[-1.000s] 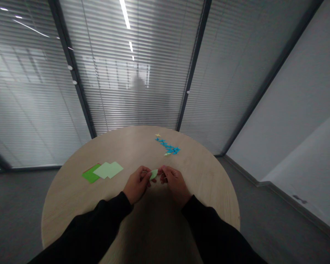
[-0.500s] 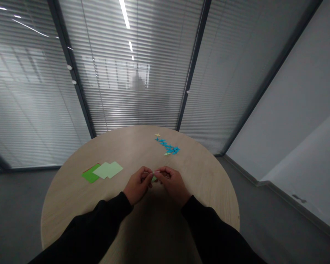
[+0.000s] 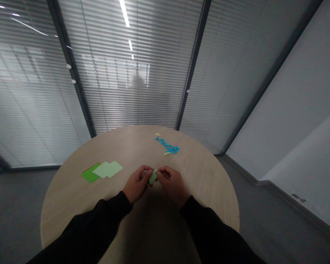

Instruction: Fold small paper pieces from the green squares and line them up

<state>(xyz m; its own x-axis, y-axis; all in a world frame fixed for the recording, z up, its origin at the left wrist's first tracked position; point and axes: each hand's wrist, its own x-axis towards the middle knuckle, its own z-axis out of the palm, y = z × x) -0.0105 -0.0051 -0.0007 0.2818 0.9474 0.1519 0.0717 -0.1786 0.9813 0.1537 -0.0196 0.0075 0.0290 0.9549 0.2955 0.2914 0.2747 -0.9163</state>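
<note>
1. Since the earlier frame, my left hand (image 3: 136,184) and right hand (image 3: 172,185) had eased apart, showing more of the pale green paper strip (image 3: 153,176).
2. Both hands were closed, pinching the tilted strip between them above the round wooden worktop (image 3: 198,183).
3. Pale green sheets (image 3: 107,169) overlapped a darker green sheet (image 3: 89,173) to my left; blue paper stars (image 3: 167,147) lay farther ahead.

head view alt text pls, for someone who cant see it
The left hand and right hand hold a small folded pale green paper over a round wooden table. To the left, pale green squares overlap a darker green sheet; farther ahead lies a line of small blue paper shapes.
</note>
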